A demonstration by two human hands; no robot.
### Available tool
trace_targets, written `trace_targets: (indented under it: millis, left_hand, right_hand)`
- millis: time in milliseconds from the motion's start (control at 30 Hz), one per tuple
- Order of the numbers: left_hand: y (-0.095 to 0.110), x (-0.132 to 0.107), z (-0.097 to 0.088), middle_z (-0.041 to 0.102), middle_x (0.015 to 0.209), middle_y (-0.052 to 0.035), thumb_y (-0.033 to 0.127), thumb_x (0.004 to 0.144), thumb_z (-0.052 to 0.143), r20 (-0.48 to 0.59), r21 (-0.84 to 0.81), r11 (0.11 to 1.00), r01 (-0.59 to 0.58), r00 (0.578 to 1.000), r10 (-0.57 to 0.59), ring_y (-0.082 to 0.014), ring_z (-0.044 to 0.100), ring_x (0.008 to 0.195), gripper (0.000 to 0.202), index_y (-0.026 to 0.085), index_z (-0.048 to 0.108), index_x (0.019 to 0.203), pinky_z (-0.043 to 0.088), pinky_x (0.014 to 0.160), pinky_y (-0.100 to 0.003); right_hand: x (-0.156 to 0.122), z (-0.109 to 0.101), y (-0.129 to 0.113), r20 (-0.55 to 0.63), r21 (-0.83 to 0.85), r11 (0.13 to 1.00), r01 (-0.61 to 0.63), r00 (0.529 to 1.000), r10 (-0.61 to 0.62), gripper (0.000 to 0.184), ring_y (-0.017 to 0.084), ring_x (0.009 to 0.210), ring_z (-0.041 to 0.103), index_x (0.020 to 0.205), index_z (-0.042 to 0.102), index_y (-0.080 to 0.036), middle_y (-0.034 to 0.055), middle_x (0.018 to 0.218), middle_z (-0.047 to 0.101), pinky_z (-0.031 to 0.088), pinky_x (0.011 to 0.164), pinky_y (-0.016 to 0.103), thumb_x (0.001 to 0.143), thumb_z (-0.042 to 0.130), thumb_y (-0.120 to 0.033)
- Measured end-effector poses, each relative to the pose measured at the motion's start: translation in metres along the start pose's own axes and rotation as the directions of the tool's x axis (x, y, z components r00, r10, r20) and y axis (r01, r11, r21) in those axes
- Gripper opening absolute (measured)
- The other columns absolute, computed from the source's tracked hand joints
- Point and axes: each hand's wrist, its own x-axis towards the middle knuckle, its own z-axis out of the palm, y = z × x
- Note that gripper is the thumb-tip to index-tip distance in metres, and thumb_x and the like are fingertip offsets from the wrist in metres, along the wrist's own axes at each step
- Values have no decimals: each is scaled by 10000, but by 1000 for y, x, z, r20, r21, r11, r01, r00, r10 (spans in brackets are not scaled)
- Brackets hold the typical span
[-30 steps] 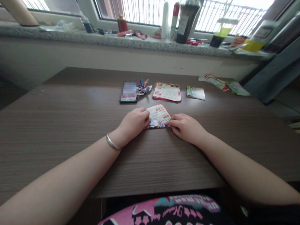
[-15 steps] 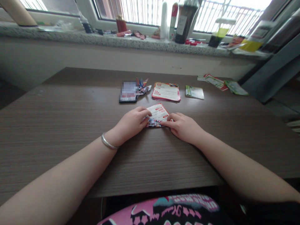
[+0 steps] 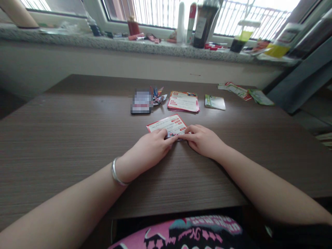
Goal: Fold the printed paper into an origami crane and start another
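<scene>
A red-and-white printed paper leaflet lies flat on the brown wooden table, its near edge folded up. My left hand, with a silver bangle on the wrist, presses its fingertips on the fold near the middle. My right hand pinches the same folded edge from the right. The fingertips of both hands almost meet on the paper. The near part of the leaflet is hidden under my fingers.
Behind the leaflet lie a phone, a folded paper figure, a stack of red leaflets and green ones. More leaflets lie far right. The windowsill holds bottles and clutter.
My left hand has slid right along the folded edge toward my right hand, uncovering the leaflet's left corner. My right hand has stayed nearly in place.
</scene>
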Motion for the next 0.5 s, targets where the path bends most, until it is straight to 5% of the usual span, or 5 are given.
trace_targets:
  millis: [267, 500]
  left_hand:
    - [5, 0, -2, 616, 1033, -128, 241, 955, 417, -32, 32, 999, 28, 999, -27, -232, 613, 875, 390, 196, 562, 1313, 531, 741, -359]
    - [6, 0, 5, 594, 1265, -165, 242, 956, 433, -66, 12, 997, -79, 995, 80, -274, 537, 1184, 403, 60, 554, 1294, 440, 1039, -405]
  right_hand:
    - [4, 0, 1, -28, 112, 992, -52, 998, 56, 305, 194, 950, 619, 1111, 715, -224, 71, 1035, 685, 485, 893, 345, 898, 510, -150]
    - [4, -3, 2, -28, 161, 984, -77, 996, 83, 252, 184, 912, 635, 1037, 743, -208, 68, 1004, 701, 497, 859, 329, 888, 545, -163]
